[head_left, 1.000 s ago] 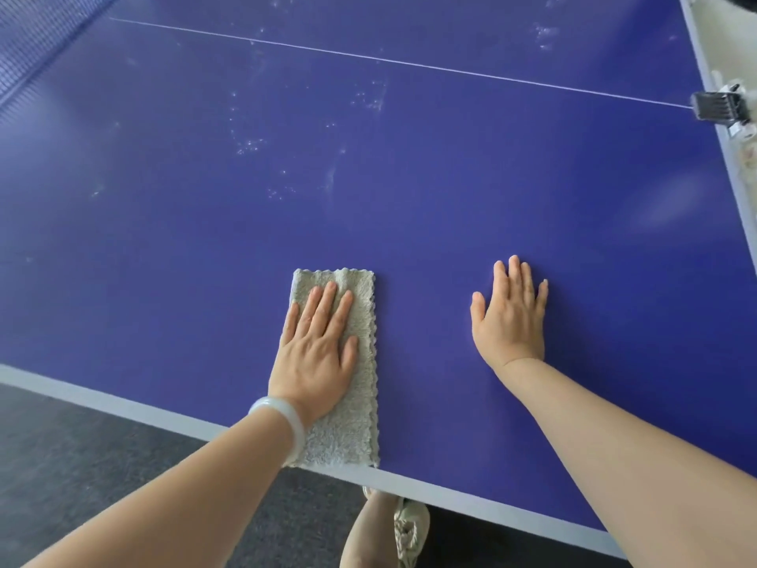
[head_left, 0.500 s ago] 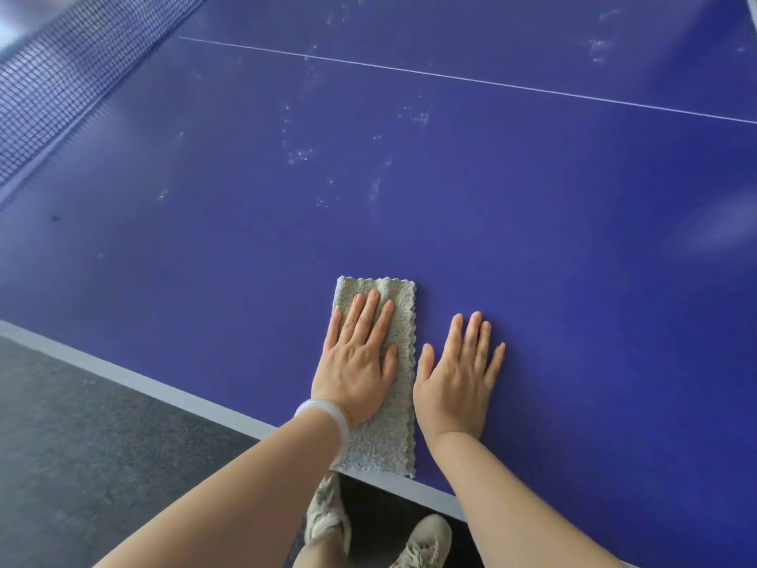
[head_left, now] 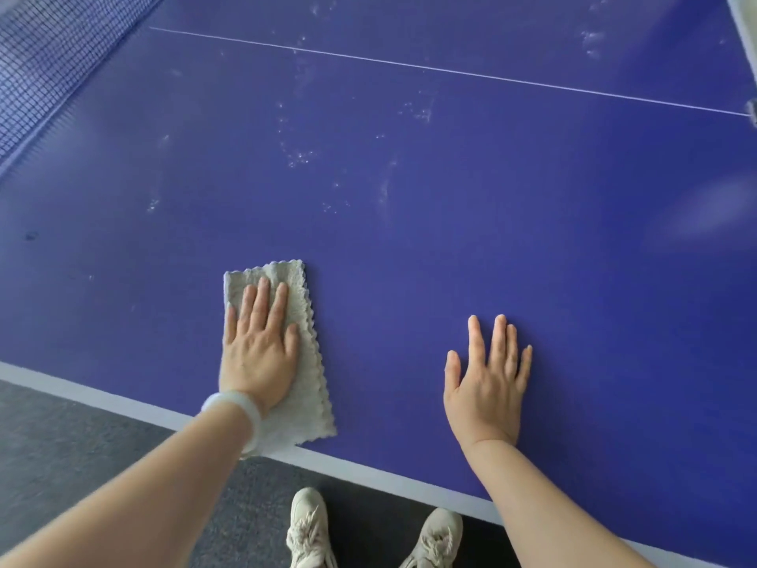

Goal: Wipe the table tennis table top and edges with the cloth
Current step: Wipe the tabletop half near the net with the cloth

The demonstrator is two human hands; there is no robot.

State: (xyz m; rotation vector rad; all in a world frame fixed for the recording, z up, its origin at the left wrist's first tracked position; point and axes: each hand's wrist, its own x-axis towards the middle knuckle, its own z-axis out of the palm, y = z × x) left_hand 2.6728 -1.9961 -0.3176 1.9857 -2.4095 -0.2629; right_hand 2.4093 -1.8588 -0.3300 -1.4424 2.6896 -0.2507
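Left hand [head_left: 258,350]: is pressing flat on the folded pale grey-green microfibre cloth [head_left: 309,387], fingers straight and close together, gripping nothing.
Right hand [head_left: 487,383]: is resting palm-down on the bare blue table tennis table [head_left: 450,223], fingers straight and slightly spread, well apart from the cloth.
Cloth: is lying lengthwise on the table, its near end reaching the white edge stripe [head_left: 102,397].
White bracelet [head_left: 241,412]: is sitting on the left wrist.
Pale smudges [head_left: 301,157]: are showing farther up the table.
Net [head_left: 37,63]: is standing at the upper left.
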